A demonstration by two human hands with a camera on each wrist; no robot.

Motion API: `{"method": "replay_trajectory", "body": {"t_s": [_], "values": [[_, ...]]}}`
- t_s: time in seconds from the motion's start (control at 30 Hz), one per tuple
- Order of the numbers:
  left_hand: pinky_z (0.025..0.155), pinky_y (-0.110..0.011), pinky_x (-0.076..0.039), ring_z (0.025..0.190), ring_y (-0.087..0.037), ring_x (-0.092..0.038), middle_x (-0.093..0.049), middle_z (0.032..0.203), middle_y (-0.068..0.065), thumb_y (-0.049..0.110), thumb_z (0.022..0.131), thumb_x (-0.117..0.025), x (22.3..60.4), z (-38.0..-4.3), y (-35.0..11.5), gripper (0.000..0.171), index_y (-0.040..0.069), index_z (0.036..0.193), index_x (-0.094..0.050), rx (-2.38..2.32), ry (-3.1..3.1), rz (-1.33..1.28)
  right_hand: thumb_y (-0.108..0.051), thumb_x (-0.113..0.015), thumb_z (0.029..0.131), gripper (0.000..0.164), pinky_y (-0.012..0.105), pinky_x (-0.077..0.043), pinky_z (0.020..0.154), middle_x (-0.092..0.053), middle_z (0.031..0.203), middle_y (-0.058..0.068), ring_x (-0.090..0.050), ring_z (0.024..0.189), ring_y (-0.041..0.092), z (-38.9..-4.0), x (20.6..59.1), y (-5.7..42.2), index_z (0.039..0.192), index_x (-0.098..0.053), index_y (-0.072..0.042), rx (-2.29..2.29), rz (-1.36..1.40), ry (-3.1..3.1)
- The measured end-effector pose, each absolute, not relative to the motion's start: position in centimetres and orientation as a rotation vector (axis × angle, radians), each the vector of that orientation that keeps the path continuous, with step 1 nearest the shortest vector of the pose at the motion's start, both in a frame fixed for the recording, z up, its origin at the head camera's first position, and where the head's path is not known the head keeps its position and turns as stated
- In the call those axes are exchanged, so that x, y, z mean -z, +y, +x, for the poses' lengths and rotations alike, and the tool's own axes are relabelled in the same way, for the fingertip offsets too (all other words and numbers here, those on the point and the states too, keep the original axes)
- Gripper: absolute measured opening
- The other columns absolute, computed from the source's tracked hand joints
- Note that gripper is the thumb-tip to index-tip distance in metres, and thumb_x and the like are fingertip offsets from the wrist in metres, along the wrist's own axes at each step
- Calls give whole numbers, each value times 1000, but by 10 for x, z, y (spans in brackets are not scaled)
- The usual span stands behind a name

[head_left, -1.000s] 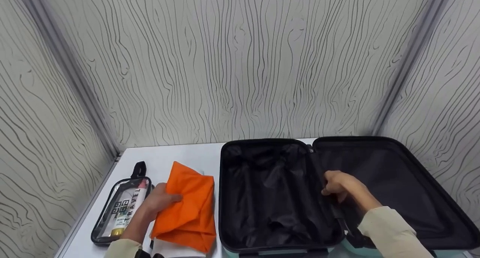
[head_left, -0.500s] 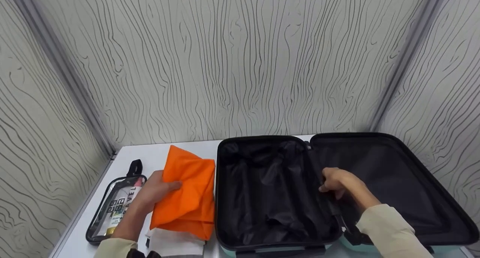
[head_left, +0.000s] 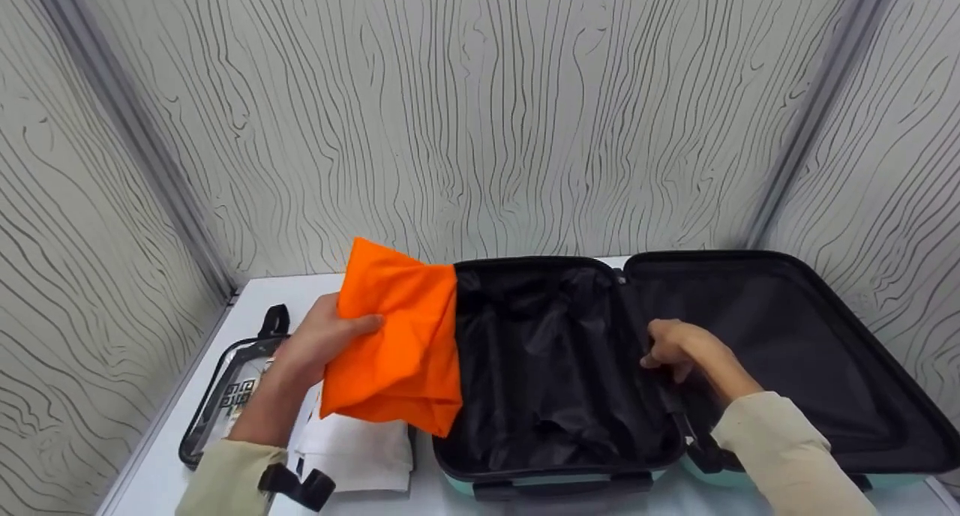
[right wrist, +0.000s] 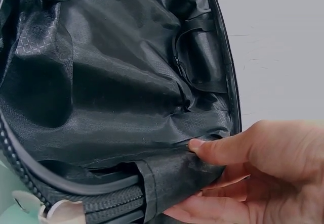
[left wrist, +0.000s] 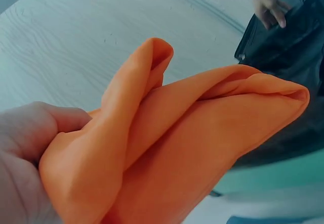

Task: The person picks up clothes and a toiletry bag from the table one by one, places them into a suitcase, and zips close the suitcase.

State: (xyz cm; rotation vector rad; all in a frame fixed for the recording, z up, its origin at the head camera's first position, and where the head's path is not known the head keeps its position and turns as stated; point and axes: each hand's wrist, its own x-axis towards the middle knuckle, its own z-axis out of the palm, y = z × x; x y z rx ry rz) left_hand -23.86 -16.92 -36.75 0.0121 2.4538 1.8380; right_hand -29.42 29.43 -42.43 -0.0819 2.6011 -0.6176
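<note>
A folded orange cloth [head_left: 405, 343] hangs in the grip of my left hand [head_left: 326, 336], thumb across its front, raised above a folded white cloth [head_left: 360, 456] and, in the head view, overlapping the left rim of an open, black-lined suitcase [head_left: 540, 373]. My right hand [head_left: 681, 347] pinches a black fabric strip [right wrist: 174, 176] between the suitcase's two halves, thumb on top. A clear, black-edged pouch [head_left: 236, 396] lies on the white table [head_left: 311, 285], partly behind my left forearm [head_left: 266, 407].
</note>
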Motion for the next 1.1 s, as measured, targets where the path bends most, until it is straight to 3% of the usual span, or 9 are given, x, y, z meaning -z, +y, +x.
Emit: {"method": "replay_trajectory", "body": {"t_s": [0.67,1.1], "values": [[74,-35,-53,83,-23,-61,-60,98,-11,14,82,-68,384,-267,-73,33,4,110,-55,-1935,2246,271,-10,-69,84,24,34,-55,50,-56,88,28,-65,54,28,-297,429,288,89,-52,6,566,-29,2709],[77,-33,-51,86,-22,-61,-60,101,-10,17,79,-71,400,-285,-27,38,4,111,-55,-1941,2220,185,-8,-68,82,22,36,-54,48,-55,84,20,-64,55,27,-287,440,293,92,-54,7,703,14,2775]]}}
